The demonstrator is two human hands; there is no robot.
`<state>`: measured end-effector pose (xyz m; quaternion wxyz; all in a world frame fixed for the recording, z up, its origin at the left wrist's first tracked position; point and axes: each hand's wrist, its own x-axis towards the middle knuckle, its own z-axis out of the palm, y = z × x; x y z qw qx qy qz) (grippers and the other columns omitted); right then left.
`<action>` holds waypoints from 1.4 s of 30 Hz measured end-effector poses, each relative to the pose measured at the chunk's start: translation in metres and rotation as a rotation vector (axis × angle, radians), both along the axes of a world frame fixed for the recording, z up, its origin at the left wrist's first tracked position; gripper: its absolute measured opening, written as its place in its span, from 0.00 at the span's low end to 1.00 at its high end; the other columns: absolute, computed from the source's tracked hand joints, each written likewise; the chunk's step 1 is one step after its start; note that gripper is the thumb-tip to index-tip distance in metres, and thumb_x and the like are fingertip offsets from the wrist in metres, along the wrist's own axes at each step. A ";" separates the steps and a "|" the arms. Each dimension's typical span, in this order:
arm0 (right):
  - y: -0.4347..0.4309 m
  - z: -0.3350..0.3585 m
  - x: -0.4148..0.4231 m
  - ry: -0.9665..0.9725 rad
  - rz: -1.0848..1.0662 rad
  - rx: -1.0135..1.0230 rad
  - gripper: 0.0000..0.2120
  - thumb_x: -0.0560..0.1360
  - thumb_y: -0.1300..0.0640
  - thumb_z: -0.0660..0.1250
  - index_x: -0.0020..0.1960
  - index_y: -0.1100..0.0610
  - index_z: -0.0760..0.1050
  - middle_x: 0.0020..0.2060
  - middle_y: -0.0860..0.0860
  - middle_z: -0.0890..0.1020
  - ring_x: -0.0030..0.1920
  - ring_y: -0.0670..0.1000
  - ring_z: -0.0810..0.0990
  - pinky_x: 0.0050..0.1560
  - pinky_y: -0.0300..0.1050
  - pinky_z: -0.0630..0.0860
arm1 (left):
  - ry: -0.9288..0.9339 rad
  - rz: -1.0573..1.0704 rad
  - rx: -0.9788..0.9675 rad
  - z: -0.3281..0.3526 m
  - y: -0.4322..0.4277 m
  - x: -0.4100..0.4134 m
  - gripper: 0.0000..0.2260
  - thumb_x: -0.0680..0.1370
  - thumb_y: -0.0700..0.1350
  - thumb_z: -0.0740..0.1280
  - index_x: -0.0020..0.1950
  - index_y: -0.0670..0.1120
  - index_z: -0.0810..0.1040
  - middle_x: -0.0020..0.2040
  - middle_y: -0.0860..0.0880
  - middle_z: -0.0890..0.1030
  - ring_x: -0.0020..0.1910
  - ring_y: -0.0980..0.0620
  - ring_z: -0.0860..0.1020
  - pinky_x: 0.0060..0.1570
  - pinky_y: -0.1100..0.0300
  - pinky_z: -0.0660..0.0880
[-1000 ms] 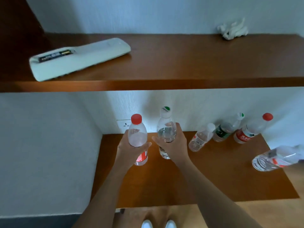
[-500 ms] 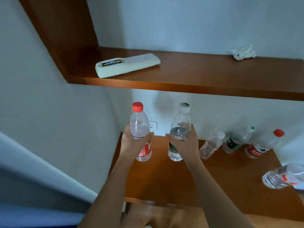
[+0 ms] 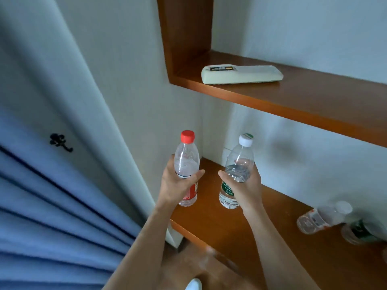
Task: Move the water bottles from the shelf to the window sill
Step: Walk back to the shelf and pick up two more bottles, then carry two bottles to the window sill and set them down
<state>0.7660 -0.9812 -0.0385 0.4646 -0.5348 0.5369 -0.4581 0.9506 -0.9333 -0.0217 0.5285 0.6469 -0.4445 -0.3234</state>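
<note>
My left hand (image 3: 178, 183) grips a clear red-capped bottle (image 3: 187, 162) with a red label, held upright off the lower wooden shelf (image 3: 240, 225). A white-capped bottle (image 3: 239, 164) with a green label is upright in my right hand (image 3: 248, 186), also lifted above the shelf. Two more bottles stand on that shelf at the right: one with a white cap and red label (image 3: 323, 216) and, beside it, one with a dark green label (image 3: 362, 232), both blurred. The window sill is not in view.
A white remote control (image 3: 240, 74) lies on the upper wooden shelf (image 3: 314, 101). A blue curtain (image 3: 52, 216) hangs at the left beside a white wall panel (image 3: 104, 101). Wooden floor and a white shoe (image 3: 193, 284) show below.
Both hands have lifted their bottles off the lower shelf. The view has swung left, bringing the curtain in and pushing the shelves and remaining bottles to the right.
</note>
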 end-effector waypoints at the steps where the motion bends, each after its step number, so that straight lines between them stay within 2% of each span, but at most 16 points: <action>1: 0.002 0.001 0.004 -0.002 0.050 0.000 0.30 0.68 0.49 0.79 0.65 0.47 0.69 0.53 0.41 0.78 0.54 0.43 0.79 0.53 0.38 0.77 | 0.000 0.047 -0.006 0.001 0.009 0.003 0.27 0.68 0.50 0.80 0.63 0.50 0.73 0.53 0.52 0.81 0.51 0.54 0.81 0.42 0.69 0.78; 5: 0.018 0.000 0.025 -0.017 0.264 -0.007 0.27 0.67 0.49 0.80 0.60 0.41 0.71 0.55 0.43 0.79 0.57 0.46 0.79 0.58 0.47 0.78 | 0.014 0.222 -0.033 0.004 0.056 0.012 0.25 0.68 0.49 0.80 0.60 0.49 0.73 0.50 0.50 0.81 0.49 0.53 0.82 0.46 0.61 0.79; 7: 0.031 0.001 0.039 -0.027 0.381 -0.027 0.25 0.67 0.52 0.81 0.57 0.41 0.72 0.53 0.41 0.80 0.56 0.44 0.79 0.58 0.45 0.77 | 0.019 0.331 -0.044 0.004 0.086 0.017 0.25 0.66 0.53 0.79 0.57 0.51 0.74 0.49 0.48 0.81 0.49 0.49 0.82 0.49 0.54 0.81; 9: 0.049 0.003 0.058 -0.036 0.498 -0.036 0.26 0.67 0.53 0.81 0.59 0.43 0.72 0.53 0.43 0.80 0.55 0.45 0.80 0.57 0.45 0.78 | 0.020 0.454 -0.058 0.004 0.119 0.022 0.23 0.65 0.53 0.79 0.56 0.52 0.74 0.49 0.47 0.82 0.49 0.49 0.82 0.51 0.51 0.81; 12: 0.080 0.002 0.090 -0.046 0.654 -0.050 0.25 0.66 0.53 0.82 0.58 0.48 0.74 0.51 0.45 0.82 0.54 0.45 0.81 0.57 0.47 0.78 | 0.023 0.634 -0.065 0.003 0.172 0.030 0.22 0.65 0.52 0.79 0.55 0.56 0.75 0.48 0.50 0.82 0.49 0.51 0.82 0.52 0.51 0.80; 15: 0.119 0.003 0.121 -0.050 0.832 -0.063 0.26 0.66 0.51 0.81 0.60 0.50 0.74 0.52 0.42 0.81 0.53 0.39 0.80 0.53 0.35 0.74 | 0.014 0.816 -0.060 0.004 0.230 0.036 0.22 0.64 0.52 0.79 0.54 0.60 0.74 0.49 0.54 0.82 0.50 0.55 0.81 0.52 0.55 0.79; 17: 0.146 0.005 0.143 -0.043 0.952 -0.078 0.28 0.66 0.51 0.81 0.62 0.51 0.74 0.53 0.42 0.81 0.54 0.39 0.80 0.53 0.32 0.74 | 0.003 0.935 -0.054 0.006 0.269 0.039 0.23 0.64 0.52 0.78 0.55 0.60 0.74 0.49 0.55 0.82 0.51 0.57 0.81 0.50 0.57 0.78; 21: 0.208 0.004 0.182 -0.040 1.162 -0.136 0.24 0.64 0.47 0.81 0.56 0.45 0.75 0.51 0.45 0.83 0.53 0.46 0.82 0.55 0.43 0.77 | -0.007 1.165 -0.061 0.009 0.348 0.039 0.25 0.63 0.54 0.79 0.57 0.57 0.75 0.51 0.53 0.83 0.52 0.54 0.82 0.52 0.55 0.78; 25: 0.278 0.003 0.212 -0.035 1.349 -0.191 0.23 0.63 0.44 0.79 0.54 0.44 0.74 0.50 0.43 0.82 0.52 0.44 0.81 0.53 0.43 0.77 | -0.010 1.371 -0.057 0.005 0.427 0.026 0.23 0.66 0.49 0.81 0.56 0.57 0.75 0.51 0.53 0.82 0.52 0.55 0.82 0.52 0.56 0.79; 27: 0.313 0.002 0.224 -0.036 1.438 -0.197 0.23 0.63 0.44 0.79 0.54 0.46 0.75 0.50 0.44 0.82 0.52 0.45 0.82 0.54 0.44 0.78 | -0.025 1.475 -0.046 0.004 0.464 0.017 0.23 0.67 0.48 0.81 0.56 0.57 0.75 0.51 0.55 0.82 0.52 0.60 0.81 0.51 0.61 0.78; 29: 0.348 0.000 0.234 -0.039 1.527 -0.200 0.23 0.64 0.49 0.81 0.55 0.49 0.75 0.49 0.43 0.81 0.50 0.41 0.80 0.52 0.36 0.76 | -0.053 1.569 -0.023 0.003 0.499 0.010 0.22 0.67 0.48 0.81 0.53 0.59 0.74 0.50 0.58 0.81 0.49 0.65 0.80 0.47 0.68 0.76; 31: 0.383 0.000 0.244 -0.034 1.604 -0.212 0.22 0.66 0.52 0.81 0.55 0.51 0.75 0.49 0.42 0.81 0.49 0.35 0.78 0.47 0.26 0.70 | -0.049 1.660 -0.019 0.000 0.532 0.005 0.22 0.66 0.50 0.81 0.53 0.57 0.74 0.49 0.54 0.81 0.49 0.61 0.81 0.46 0.66 0.76; 32: 0.401 -0.002 0.249 -0.031 1.637 -0.217 0.23 0.66 0.53 0.81 0.55 0.52 0.75 0.49 0.42 0.80 0.48 0.34 0.78 0.46 0.25 0.70 | -0.054 1.701 -0.009 -0.002 0.548 0.003 0.23 0.65 0.52 0.81 0.54 0.56 0.74 0.50 0.53 0.81 0.49 0.59 0.81 0.47 0.64 0.77; 35: 0.451 -0.005 0.265 -0.021 1.725 -0.217 0.25 0.63 0.48 0.82 0.55 0.50 0.74 0.49 0.43 0.81 0.47 0.38 0.80 0.48 0.32 0.75 | -0.059 1.803 0.020 -0.008 0.593 0.004 0.26 0.63 0.57 0.80 0.56 0.58 0.72 0.52 0.53 0.81 0.52 0.57 0.81 0.48 0.63 0.78; 39: 0.519 -0.007 0.299 -0.007 1.785 -0.195 0.28 0.58 0.40 0.79 0.54 0.46 0.74 0.49 0.45 0.83 0.48 0.46 0.84 0.51 0.48 0.82 | -0.047 1.881 0.014 -0.010 0.653 0.020 0.24 0.68 0.46 0.80 0.52 0.62 0.70 0.50 0.58 0.78 0.48 0.72 0.77 0.40 0.76 0.73; 42: 0.570 -0.006 0.328 -0.001 1.822 -0.194 0.28 0.57 0.39 0.79 0.53 0.45 0.73 0.49 0.46 0.84 0.48 0.47 0.84 0.51 0.52 0.82 | -0.048 1.900 0.019 -0.012 0.699 0.043 0.24 0.69 0.45 0.79 0.53 0.63 0.69 0.50 0.59 0.77 0.48 0.72 0.76 0.38 0.78 0.72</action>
